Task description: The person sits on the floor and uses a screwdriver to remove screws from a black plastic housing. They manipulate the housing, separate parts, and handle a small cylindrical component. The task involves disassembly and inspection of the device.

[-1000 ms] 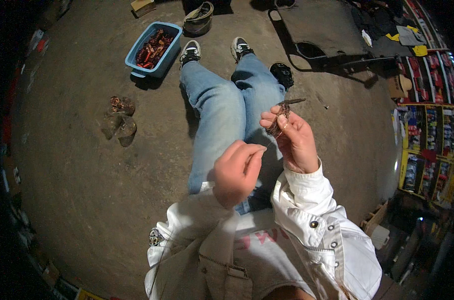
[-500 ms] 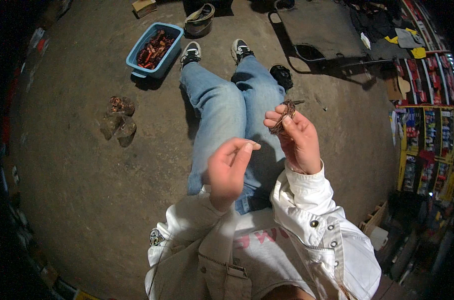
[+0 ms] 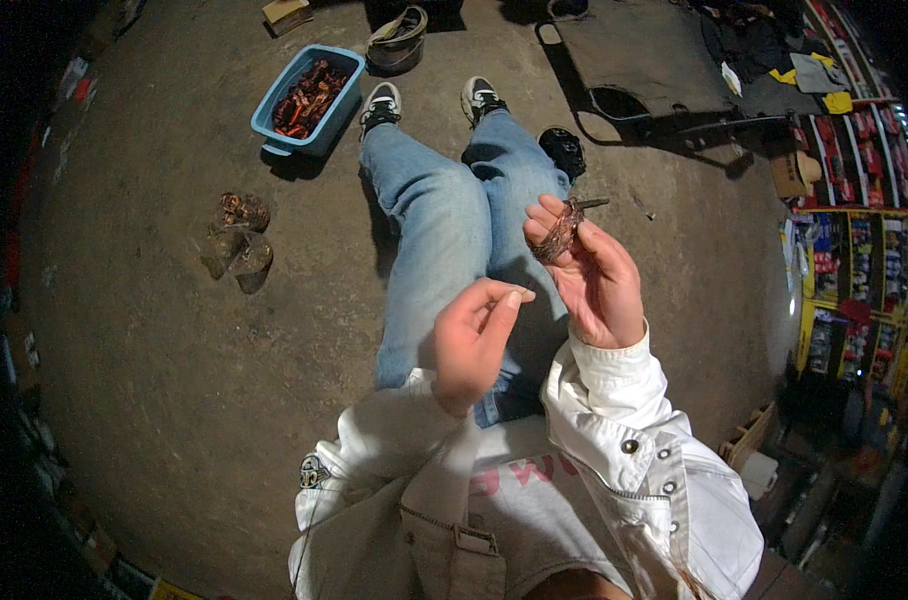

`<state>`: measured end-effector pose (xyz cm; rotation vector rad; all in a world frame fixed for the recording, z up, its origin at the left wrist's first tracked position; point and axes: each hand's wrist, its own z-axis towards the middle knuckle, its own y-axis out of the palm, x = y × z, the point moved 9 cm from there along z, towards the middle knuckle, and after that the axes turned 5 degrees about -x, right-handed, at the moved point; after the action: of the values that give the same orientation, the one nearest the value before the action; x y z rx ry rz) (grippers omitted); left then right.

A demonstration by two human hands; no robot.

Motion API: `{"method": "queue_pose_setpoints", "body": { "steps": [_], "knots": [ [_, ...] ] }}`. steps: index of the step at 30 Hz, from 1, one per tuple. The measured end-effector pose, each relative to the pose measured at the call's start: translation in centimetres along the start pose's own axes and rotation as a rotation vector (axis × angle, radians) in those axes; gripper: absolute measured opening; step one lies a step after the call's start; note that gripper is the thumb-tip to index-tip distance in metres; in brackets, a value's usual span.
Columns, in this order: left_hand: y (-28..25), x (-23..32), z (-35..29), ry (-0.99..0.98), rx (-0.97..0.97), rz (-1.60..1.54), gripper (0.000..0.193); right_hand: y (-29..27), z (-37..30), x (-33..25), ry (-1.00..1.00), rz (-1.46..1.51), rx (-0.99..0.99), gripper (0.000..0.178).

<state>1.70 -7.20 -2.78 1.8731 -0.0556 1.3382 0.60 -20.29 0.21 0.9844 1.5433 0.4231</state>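
Observation:
In my right hand (image 3: pixel 606 285) is a small coiled bundle of thin copper-brown wire (image 3: pixel 558 234), held above my right thigh. A dark, narrow stub sticks out to the right from its top. My fingers curl behind the bundle and the thumb sits at its right side. Lower and to the left, my left hand (image 3: pixel 474 335) is closed in a pinch, thumb against forefinger, pointing toward the bundle. Whatever is between those fingertips, if anything, is too small to make out.
A blue tub (image 3: pixel 264 118) of reddish-brown coiled pieces stands beyond my left foot, next to a dark bucket (image 3: pixel 398 50). Several brownish lumps, seemingly bagged (image 3: pixel 236 245), lie on the floor at left. A dark-framed seat (image 3: pixel 644 60) is far right; stocked shelves (image 3: pixel 859 265) line the right.
The wire bundle has turned in my right hand, and the thumb has shifted from across it to its right side. My left hand has moved slightly right, still pinched.

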Motion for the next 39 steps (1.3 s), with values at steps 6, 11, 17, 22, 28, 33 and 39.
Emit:
{"method": "queue_pose_setpoints", "body": {
  "steps": [6, 11, 17, 22, 28, 33, 39],
  "knots": [
    [-1.1, -1.5, 0.6, -0.041, -0.001, 0.095, 0.011, -0.2, -0.1, 0.0, 0.016, -0.085, 0.019, 0.039],
    [-0.5, -0.8, 0.9, 0.018, -0.071, 0.417, 0.009, -0.3, -0.1, 0.2, 0.043, -0.097, 0.054, 0.039],
    [0.2, 2.0, 1.4, 0.229, -0.104, 0.739, 0.009, -0.5, -0.1, 0.3, 0.071, -0.050, -0.019, 0.040],
    [0.1, 4.1, 1.8, 0.374, -0.205, 0.807, 0.014, -0.9, -0.5, -0.6, 0.089, 0.207, -0.106, 0.044],
    [-0.8, 5.2, 3.1, 0.468, -0.475, 0.931, 0.013, 0.4, -2.0, -1.3, 0.201, 0.030, -0.307, 0.046],
    [-1.7, 6.5, 4.9, 0.578, -0.464, 1.066, 0.011, 1.3, -3.3, -0.2, 0.270, -0.074, -0.392, 0.041],
    [-0.2, 7.4, 6.9, 0.681, -0.537, 1.107, 0.011, 1.1, -4.0, 1.3, 0.369, -0.098, -0.365, 0.040]
  ]
}}
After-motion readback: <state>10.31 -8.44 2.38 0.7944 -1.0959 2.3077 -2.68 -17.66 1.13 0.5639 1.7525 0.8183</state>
